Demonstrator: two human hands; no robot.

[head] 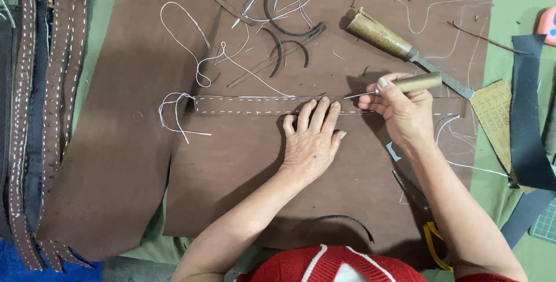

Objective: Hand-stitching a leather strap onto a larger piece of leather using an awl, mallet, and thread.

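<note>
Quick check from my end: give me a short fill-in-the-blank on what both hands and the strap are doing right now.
1. The left hand lies flat, pressing down the brown leather ____.
2. The right hand grips an awl by its ____ handle.
3. The stitching on the strap is ____ in colour.
4. A second, larger tool lies ____ the right hand, farther from the person.

Missing words: strap; wooden; white; beyond

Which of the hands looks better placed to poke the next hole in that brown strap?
Probably the right hand: it grips the awl, tip at the strap. The left hand lies flat, pinning the strap.
</note>
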